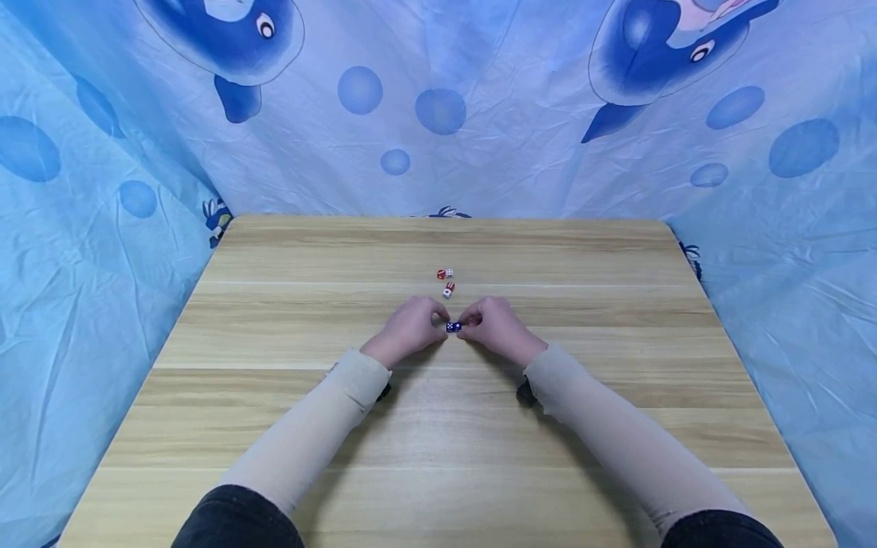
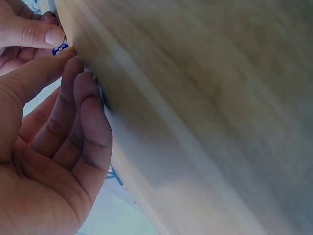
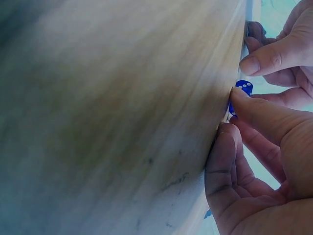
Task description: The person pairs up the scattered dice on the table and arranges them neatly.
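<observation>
Two small blue dice [image 1: 454,327] with white pips sit side by side between the hands in the head view. My right hand [image 1: 495,326] pinches the right-hand die, its thumb covering part of a blue die [image 3: 246,87] in the right wrist view. From the other side, my left hand [image 1: 415,326] has its thumb and forefinger right by the left-hand die. A small gap shows between that thumb and the blue die in the right wrist view. The left thumb partly hides the blue dice [image 2: 59,49] in the left wrist view.
Just beyond the hands, a red die [image 1: 441,275] lies beside a white die [image 1: 449,272]. Closer in are another red die [image 1: 451,286] and white die [image 1: 447,294]. Everything rests on a wooden table [image 1: 425,441], with a blue patterned curtain [image 1: 507,167] behind.
</observation>
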A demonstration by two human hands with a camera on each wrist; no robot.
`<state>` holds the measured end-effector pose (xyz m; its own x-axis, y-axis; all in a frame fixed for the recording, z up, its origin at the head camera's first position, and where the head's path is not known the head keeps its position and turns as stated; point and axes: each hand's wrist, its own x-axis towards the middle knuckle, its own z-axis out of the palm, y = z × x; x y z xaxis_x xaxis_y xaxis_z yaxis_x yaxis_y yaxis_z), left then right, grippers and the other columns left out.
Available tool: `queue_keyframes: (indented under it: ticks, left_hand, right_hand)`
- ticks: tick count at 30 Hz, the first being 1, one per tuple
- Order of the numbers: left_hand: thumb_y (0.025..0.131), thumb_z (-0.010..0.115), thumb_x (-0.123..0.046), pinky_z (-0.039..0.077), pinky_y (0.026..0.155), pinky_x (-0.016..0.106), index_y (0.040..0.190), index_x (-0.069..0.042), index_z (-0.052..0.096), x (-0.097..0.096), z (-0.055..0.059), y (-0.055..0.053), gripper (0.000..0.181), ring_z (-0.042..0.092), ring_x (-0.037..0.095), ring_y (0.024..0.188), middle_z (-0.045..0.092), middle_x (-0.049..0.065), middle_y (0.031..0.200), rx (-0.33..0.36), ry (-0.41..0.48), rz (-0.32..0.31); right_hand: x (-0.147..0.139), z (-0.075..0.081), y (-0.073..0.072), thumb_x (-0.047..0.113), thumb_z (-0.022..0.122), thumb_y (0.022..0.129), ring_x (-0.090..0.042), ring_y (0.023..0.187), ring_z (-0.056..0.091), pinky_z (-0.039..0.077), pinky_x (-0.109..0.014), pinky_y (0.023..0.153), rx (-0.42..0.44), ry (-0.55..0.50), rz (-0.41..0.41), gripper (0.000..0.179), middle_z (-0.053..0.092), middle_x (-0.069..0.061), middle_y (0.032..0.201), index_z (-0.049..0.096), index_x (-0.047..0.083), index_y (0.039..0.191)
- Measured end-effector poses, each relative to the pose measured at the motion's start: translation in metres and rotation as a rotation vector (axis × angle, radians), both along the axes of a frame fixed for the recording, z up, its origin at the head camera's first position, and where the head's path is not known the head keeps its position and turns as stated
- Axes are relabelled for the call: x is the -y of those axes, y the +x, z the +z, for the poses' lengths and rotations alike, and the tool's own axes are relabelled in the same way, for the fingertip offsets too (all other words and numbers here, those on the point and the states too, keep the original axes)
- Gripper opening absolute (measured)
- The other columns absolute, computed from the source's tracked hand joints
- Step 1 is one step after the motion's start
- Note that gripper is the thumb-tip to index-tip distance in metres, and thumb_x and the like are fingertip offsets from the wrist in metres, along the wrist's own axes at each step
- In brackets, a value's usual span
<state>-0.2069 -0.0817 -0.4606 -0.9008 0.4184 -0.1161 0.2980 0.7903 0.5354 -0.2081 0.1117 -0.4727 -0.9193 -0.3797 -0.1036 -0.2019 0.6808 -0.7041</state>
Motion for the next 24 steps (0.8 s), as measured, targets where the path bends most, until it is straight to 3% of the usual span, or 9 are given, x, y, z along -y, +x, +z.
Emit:
queue_keyframes:
  ticks: [5,8,14,21,24]
  left_hand:
    - [0.084,0.08,-0.009,0.05,0.076,0.036,0.114,-0.006,0.075,0.007,0.005,-0.003,0.031,0.06,0.02,0.08,0.07,0.008,0.115,0.001,0.015,0.004]
    - [0.087,0.076,-0.007,0.052,0.069,0.033,0.116,-0.005,0.074,0.01,0.01,-0.006,0.029,0.062,0.017,0.074,0.072,0.007,0.104,0.012,0.052,0.027]
    - [0.095,0.067,-0.01,0.054,0.057,0.033,0.12,0.001,0.068,0.012,0.017,-0.013,0.028,0.065,0.018,0.059,0.069,0.005,0.072,0.071,0.189,0.144]
    - [0.092,0.072,-0.013,0.051,0.05,0.03,0.125,0.002,0.066,0.002,0.012,-0.025,0.037,0.063,0.02,0.054,0.068,0.008,0.068,0.121,0.266,0.303]
    - [0.09,0.076,-0.015,0.05,0.052,0.028,0.119,0.001,0.07,-0.004,0.01,-0.031,0.033,0.061,0.018,0.054,0.068,0.006,0.069,0.111,0.252,0.335]
  right_hand:
    - [0.0,0.002,0.001,0.011,0.087,0.082,-0.014,0.071,0.062,0.05,-0.031,0.067,0.013,-0.006,-0.012,0.016,0.069,0.005,0.078,0.08,0.008,0.096]
    - [0.0,0.003,0.001,0.012,0.087,0.082,-0.014,0.07,0.062,0.05,-0.031,0.067,0.012,-0.003,-0.007,0.017,0.068,0.004,0.077,0.079,0.008,0.097]
    - [-0.001,0.003,0.001,0.013,0.087,0.083,-0.015,0.072,0.062,0.05,-0.031,0.068,0.016,0.008,-0.004,0.018,0.068,0.004,0.079,0.079,0.009,0.099]
    - [-0.001,0.003,0.001,0.013,0.087,0.082,-0.015,0.071,0.062,0.05,-0.031,0.068,0.025,-0.007,-0.009,0.018,0.068,0.004,0.079,0.079,0.009,0.099]
    - [-0.001,0.004,0.001,0.012,0.087,0.082,-0.015,0.071,0.062,0.051,-0.031,0.068,0.026,-0.012,-0.011,0.018,0.068,0.004,0.078,0.079,0.009,0.098]
